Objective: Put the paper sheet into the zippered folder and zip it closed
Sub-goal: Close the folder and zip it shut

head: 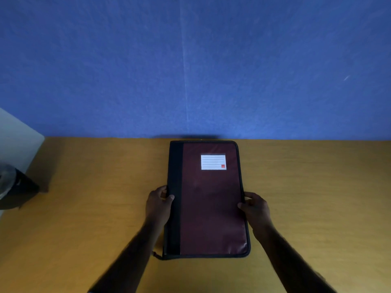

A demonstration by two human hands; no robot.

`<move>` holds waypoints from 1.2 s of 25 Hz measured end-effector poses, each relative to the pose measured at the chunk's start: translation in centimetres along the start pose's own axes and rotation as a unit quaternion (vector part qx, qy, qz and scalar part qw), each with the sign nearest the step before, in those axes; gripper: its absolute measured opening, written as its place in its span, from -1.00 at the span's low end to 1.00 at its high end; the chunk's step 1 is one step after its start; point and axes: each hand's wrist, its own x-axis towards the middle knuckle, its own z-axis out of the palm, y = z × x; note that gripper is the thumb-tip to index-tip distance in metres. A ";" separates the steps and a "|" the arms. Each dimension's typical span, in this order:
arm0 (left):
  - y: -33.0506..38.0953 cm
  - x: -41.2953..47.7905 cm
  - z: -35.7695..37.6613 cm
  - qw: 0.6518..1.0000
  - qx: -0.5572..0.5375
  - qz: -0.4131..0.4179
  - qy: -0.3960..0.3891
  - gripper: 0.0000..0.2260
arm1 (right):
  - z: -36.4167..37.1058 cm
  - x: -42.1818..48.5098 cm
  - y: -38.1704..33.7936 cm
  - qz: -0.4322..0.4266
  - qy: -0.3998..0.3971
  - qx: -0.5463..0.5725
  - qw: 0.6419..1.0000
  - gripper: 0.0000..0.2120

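A maroon zippered folder (211,208) with a black spine strip and a white lined label (213,162) lies flat and closed on the wooden table (95,208). My left hand (159,205) grips its left edge at the spine, thumb on top. On the opposite side, my right hand (255,207) holds the right edge, thumb on the cover. A zipper pull (157,255) sticks out at the near left corner. No paper sheet is in view.
A blue wall (190,60) rises right behind the table's far edge. A dark object (14,187) stands at the table's left edge, beside a white surface (17,136).
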 end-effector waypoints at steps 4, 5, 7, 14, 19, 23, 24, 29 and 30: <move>0.5 1.3 0.3 1.000 0.011 -0.006 0.000 -0.57 | 0.4 1.2 -0.2 0.004 -0.006 -0.001 1.000 -0.63; 0.5 1.5 0.4 1.000 0.011 -0.008 -0.002 -0.57 | 0.5 1.5 -0.2 0.004 -0.007 -0.006 1.000 -0.63; 0.5 1.8 0.6 1.000 0.007 -0.010 -0.006 -0.56 | 0.7 1.9 -0.1 0.004 -0.011 -0.008 1.000 -0.63; 0.4 2.9 1.3 1.000 0.024 0.000 -0.010 -0.57 | 1.0 2.5 -0.1 -0.001 -0.013 -0.044 0.999 -0.60; 0.3 1.5 1.8 0.989 0.136 0.059 -0.010 -0.58 | 1.2 1.7 -0.8 -0.047 -0.011 -0.204 0.978 -0.58; -0.1 -0.5 3.4 0.939 0.278 0.200 0.011 -0.48 | 2.9 -0.8 0.5 -0.147 0.026 -0.441 0.885 -0.38; -0.3 -0.9 4.1 0.922 0.310 0.233 -0.004 -0.47 | 3.4 -1.3 1.2 -0.175 0.012 -0.469 0.865 -0.34; -1.4 -2.1 5.6 0.875 0.403 0.264 -0.037 -0.36 | 4.8 -1.8 3.4 -0.215 -0.003 -0.514 0.830 -0.30; -1.4 -2.3 5.6 0.873 0.408 0.266 -0.033 -0.34 | 4.9 -1.8 3.6 -0.221 0.005 -0.519 0.826 -0.30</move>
